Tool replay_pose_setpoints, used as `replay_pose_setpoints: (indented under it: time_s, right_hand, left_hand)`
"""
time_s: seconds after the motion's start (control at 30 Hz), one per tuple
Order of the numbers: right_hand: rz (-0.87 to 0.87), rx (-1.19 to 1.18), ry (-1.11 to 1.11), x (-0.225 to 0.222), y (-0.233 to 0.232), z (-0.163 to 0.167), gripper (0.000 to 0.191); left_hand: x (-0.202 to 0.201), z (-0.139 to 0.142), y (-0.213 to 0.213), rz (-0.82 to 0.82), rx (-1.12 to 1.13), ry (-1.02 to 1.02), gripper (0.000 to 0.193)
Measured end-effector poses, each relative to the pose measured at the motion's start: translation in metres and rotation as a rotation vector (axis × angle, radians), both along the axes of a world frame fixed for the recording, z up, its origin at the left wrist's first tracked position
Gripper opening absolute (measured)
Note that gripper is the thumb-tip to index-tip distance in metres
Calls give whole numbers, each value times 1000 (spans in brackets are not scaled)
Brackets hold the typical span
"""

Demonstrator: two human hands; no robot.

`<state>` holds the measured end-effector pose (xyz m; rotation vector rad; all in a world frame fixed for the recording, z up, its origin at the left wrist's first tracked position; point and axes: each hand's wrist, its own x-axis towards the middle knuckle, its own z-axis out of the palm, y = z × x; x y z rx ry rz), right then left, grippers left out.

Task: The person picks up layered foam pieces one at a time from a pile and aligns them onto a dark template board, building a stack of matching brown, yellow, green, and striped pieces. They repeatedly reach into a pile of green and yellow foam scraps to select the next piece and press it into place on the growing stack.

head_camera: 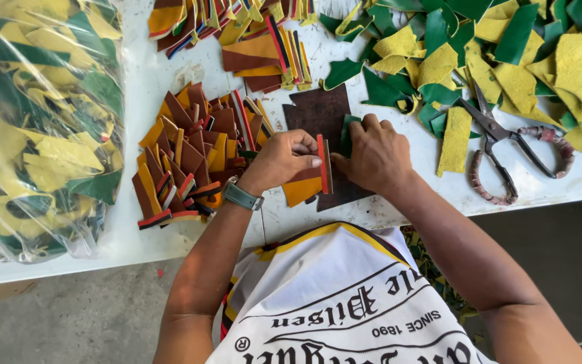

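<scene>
So my left hand [284, 162] has its fingertips pinched on a small stack of brown, orange and red pieces [314, 176], held on edge over a dark brown board [314, 114]. My right hand [375, 156] is curled up right beside it, fingers pressing a green scrap [349, 128] onto that board. Scissors [506, 145] lie off to the right among yellow-green offcuts [506, 61]; a sorted pile [193, 155] sits left, and a plastic bag of scraps [42, 121] further left.
</scene>
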<state>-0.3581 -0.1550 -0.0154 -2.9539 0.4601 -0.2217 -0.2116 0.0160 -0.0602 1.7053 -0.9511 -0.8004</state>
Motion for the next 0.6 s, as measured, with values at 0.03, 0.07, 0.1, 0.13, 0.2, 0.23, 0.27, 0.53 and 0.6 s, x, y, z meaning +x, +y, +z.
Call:
replay_pose_setpoints:
  time_s: [0.03, 0.07, 0.1, 0.13, 0.2, 0.23, 0.27, 0.53, 0.6]
  right_hand:
    - [-15, -18, -19, 5, 4, -1, 49]
    - [-19, -5, -7, 9, 5, -2, 44]
    - [-24, 8, 6, 10, 1, -2, 39]
    - [-31, 19, 21, 9, -3, -2, 35]
    - [0, 366, -127, 4, -19, 1, 34]
    - [17, 548, -195, 1, -22, 0, 34]
    - [31, 703, -169, -1, -25, -1, 29]
    - [240, 1536, -375, -4, -42, -1, 43]
    - [320, 1440, -464, -2, -39, -7, 37]
  left_hand:
    - [0, -2, 3, 8, -26, -5, 19]
    - [1, -5, 5, 17, -54, -12, 20]
    - [1, -8, 7, 51, -129, 79, 18]
    - [0, -10, 8, 82, -207, 173, 16]
    - [0, -15, 2, 137, -340, 305, 14]
    - [-3, -18, -3, 161, -383, 348, 15]
    - [-6, -20, -7, 183, -421, 396, 15]
    - [-22, -7, -34, 308, -768, 912, 13]
    - [-31, -1, -40, 332, -814, 873, 12]
